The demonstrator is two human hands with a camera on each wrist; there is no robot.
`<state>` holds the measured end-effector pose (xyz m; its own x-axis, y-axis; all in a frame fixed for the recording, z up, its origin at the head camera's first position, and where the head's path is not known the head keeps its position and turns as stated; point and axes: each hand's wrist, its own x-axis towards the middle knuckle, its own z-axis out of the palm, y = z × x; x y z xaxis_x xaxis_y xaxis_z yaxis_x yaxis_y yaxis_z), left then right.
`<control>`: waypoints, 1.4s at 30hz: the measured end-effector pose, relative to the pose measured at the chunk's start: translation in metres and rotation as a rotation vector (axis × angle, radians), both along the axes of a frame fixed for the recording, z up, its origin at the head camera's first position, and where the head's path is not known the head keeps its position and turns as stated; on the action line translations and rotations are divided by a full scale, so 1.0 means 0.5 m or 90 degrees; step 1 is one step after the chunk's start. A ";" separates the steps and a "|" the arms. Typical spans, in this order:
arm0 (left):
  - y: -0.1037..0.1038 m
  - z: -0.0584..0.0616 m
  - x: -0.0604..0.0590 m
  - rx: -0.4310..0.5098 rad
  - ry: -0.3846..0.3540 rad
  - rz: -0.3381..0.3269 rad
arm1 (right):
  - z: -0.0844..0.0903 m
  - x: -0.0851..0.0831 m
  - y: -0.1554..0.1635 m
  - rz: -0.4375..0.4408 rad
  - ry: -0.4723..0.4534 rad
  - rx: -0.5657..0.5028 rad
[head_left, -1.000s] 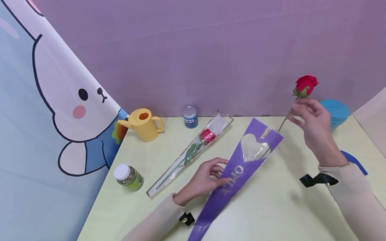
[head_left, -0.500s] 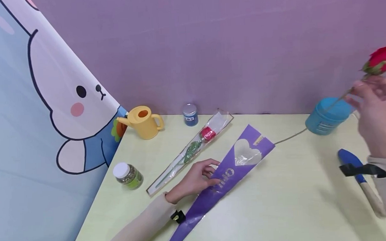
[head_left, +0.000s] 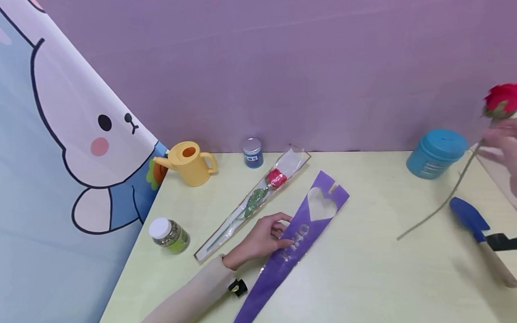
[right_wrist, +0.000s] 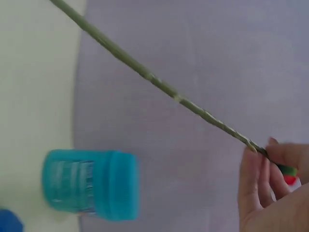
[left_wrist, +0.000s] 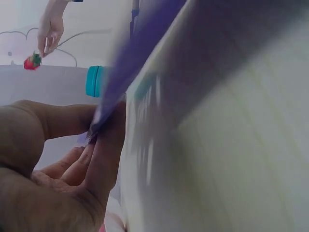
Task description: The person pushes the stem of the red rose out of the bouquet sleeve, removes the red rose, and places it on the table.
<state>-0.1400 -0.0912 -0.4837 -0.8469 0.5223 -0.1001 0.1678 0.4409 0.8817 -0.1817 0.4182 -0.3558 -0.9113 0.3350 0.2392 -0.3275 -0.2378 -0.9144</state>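
Note:
A red rose (head_left: 505, 99) on a long bare stem is pinched just under its bloom by my right hand (head_left: 512, 148), at the right edge of the head view. Its stem (right_wrist: 164, 87) hangs down and left, out of the sleeve, and crosses the right wrist view. My left hand (head_left: 263, 237) grips the purple flower sleeve (head_left: 305, 226), which has a heart-shaped window, thumb on top. In the left wrist view the edge of the sleeve (left_wrist: 137, 58) lies between thumb and fingers, close over the table.
Left of the sleeve lies a second rose in clear wrapping (head_left: 255, 199). Behind stand a yellow watering can (head_left: 192, 166), a small blue jar (head_left: 253, 154) and a turquoise tub (head_left: 437, 153). A white-lidded jar (head_left: 171, 236) is at left, a blue trowel (head_left: 470, 218) at right.
My right hand has drawn the rose out to the right, and its stem end has come free of the sleeve. The left hand has shifted slightly left with the sleeve.

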 end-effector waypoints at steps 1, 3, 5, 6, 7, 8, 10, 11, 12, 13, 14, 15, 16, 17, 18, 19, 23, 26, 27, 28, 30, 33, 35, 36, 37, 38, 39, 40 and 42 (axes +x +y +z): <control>0.001 0.000 -0.001 -0.004 -0.001 -0.002 | -0.005 0.006 -0.002 0.025 -0.034 0.035; 0.005 -0.001 -0.002 -0.013 -0.002 -0.005 | -0.017 0.014 -0.011 0.040 -0.103 0.163; 0.008 -0.003 -0.004 -0.021 -0.003 -0.009 | -0.031 0.019 -0.019 0.051 -0.173 0.306; 0.010 -0.004 -0.005 -0.026 -0.002 -0.011 | -0.039 0.021 -0.022 0.054 -0.204 0.377; 0.011 -0.004 -0.006 -0.029 -0.004 -0.013 | -0.047 0.023 -0.024 0.063 -0.230 0.426; 0.013 -0.005 -0.007 -0.031 -0.006 -0.016 | -0.057 0.023 -0.026 0.082 -0.235 0.441; 0.017 -0.007 -0.009 -0.029 -0.010 -0.023 | -0.078 0.023 -0.027 0.124 -0.237 0.441; 0.019 -0.007 -0.009 -0.030 -0.012 -0.026 | -0.089 0.023 -0.027 0.143 -0.237 0.433; 0.020 -0.008 -0.010 -0.029 -0.011 -0.030 | -0.099 0.022 -0.028 0.162 -0.240 0.429; 0.022 -0.009 -0.010 -0.028 -0.008 -0.033 | -0.110 0.021 -0.028 0.180 -0.243 0.423; 0.024 -0.010 -0.011 -0.028 -0.004 -0.037 | -0.120 0.020 -0.028 0.196 -0.248 0.425; 0.025 -0.011 -0.011 -0.029 0.000 -0.039 | -0.130 0.019 -0.029 0.208 -0.254 0.437; 0.026 -0.012 -0.011 -0.030 0.004 -0.040 | -0.140 0.018 -0.030 0.218 -0.260 0.450; 0.028 -0.012 -0.010 -0.033 0.007 -0.040 | -0.149 0.018 -0.031 0.229 -0.270 0.463; 0.030 -0.013 -0.011 -0.035 0.012 -0.040 | -0.159 0.017 -0.032 0.239 -0.279 0.479; 0.031 -0.013 -0.010 -0.039 0.015 -0.039 | -0.167 0.016 -0.034 0.246 -0.287 0.496; 0.038 -0.011 -0.009 -0.068 0.028 -0.031 | -0.198 0.015 -0.038 0.262 -0.315 0.546; 0.043 -0.008 -0.007 -0.093 0.042 -0.025 | -0.213 0.012 -0.037 0.273 -0.345 0.561; 0.044 -0.008 -0.007 -0.100 0.048 -0.024 | -0.218 0.011 -0.037 0.273 -0.354 0.563; 0.045 -0.007 -0.007 -0.105 0.052 -0.024 | -0.221 0.009 -0.037 0.274 -0.365 0.563; 0.048 -0.007 -0.008 -0.114 0.062 -0.026 | -0.226 0.006 -0.035 0.278 -0.389 0.563; 0.050 -0.005 -0.008 -0.122 0.070 -0.029 | -0.232 0.004 -0.035 0.281 -0.405 0.562; 0.050 -0.002 -0.009 -0.130 0.075 -0.030 | -0.233 0.004 -0.035 0.286 -0.412 0.564; 0.050 0.000 -0.008 -0.134 0.076 -0.030 | -0.234 0.004 -0.035 0.289 -0.414 0.566; 0.050 0.001 -0.008 -0.138 0.077 -0.030 | -0.234 0.004 -0.036 0.293 -0.413 0.570; 0.049 0.002 -0.008 -0.141 0.079 -0.029 | -0.234 0.005 -0.037 0.295 -0.413 0.573; 0.048 0.003 -0.008 -0.145 0.080 -0.028 | -0.234 0.005 -0.038 0.296 -0.413 0.573; 0.047 0.004 -0.008 -0.149 0.081 -0.027 | -0.234 0.005 -0.038 0.296 -0.410 0.575; 0.044 0.004 -0.009 -0.155 0.083 -0.025 | -0.231 0.007 -0.041 0.292 -0.398 0.585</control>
